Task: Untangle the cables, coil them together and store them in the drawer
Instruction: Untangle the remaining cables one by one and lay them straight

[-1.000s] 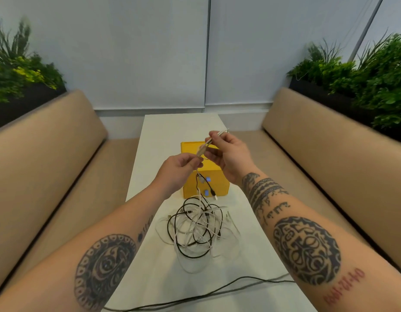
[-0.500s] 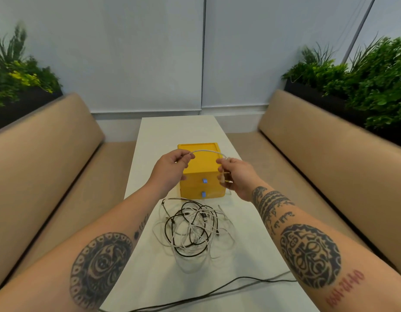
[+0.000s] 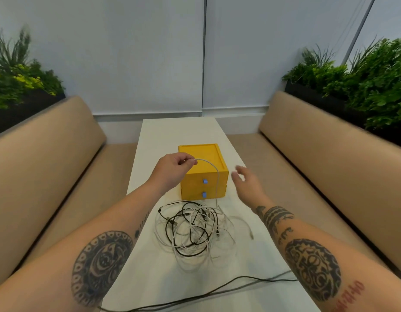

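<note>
A tangle of black and white cables (image 3: 192, 230) lies on the white table (image 3: 150, 266) in front of a yellow two-drawer box (image 3: 203, 170) with blue knobs; both drawers look closed. My left hand (image 3: 172, 170) pinches one end of a white cable (image 3: 212, 167), which arcs over the box front and drops into the tangle. Right of the box, my right hand (image 3: 247, 183) hovers with fingers spread and holds nothing.
A long black cable (image 3: 217, 291) crosses the near end of the table. Tan padded benches (image 3: 330, 165) run along both sides, with planters of green plants (image 3: 364, 79) behind them. A pale wall closes the far end.
My right hand has let go of the white cable and moved away to the right, opening. The left hand keeps its pinch, and the cable now hangs down over the box.
</note>
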Demonstrator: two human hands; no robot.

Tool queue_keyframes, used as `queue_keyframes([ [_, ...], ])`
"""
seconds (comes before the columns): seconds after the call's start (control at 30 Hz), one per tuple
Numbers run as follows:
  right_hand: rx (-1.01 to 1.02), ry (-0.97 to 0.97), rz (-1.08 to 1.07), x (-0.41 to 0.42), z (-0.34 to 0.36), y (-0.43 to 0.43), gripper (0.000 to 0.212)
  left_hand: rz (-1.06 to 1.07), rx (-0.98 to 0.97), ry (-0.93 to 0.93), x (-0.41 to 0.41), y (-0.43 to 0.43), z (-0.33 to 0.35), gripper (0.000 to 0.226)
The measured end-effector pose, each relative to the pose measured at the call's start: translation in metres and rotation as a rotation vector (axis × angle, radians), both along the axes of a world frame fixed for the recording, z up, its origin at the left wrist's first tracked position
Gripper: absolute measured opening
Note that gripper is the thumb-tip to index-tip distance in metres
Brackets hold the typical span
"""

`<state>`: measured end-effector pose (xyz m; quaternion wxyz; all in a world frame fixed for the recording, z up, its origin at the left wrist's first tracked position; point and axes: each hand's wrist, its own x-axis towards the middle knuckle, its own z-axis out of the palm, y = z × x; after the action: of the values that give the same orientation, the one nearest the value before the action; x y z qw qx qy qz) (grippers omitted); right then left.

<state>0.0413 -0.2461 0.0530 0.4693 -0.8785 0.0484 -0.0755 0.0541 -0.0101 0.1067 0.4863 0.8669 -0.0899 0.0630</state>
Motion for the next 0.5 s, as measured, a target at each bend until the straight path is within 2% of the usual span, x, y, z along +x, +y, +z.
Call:
queue_keyframes([
  [0.07,-0.041,-0.136,0.184,-0.002,0.026,0.029,0.038,-0.025,0.047,-0.022,0.000,-0.005,0.003,0.017],
  [0.13,-0.090,-0.130,0.315,-0.001,0.045,0.052,0.030,-0.036,0.084,-0.054,-0.001,-0.009,0.008,0.017],
  [0.23,-0.104,-0.103,0.362,0.005,0.063,0.062,0.024,-0.038,0.128,-0.100,-0.001,-0.005,0.017,0.019],
  [0.4,-0.542,-0.217,0.395,0.013,0.071,0.031,0.028,-0.007,0.295,-0.110,0.000,0.034,0.020,0.020],
  [0.5,-0.702,-0.283,0.409,0.018,0.077,0.024,0.030,0.012,0.347,-0.119,-0.004,0.048,0.018,0.018],
])
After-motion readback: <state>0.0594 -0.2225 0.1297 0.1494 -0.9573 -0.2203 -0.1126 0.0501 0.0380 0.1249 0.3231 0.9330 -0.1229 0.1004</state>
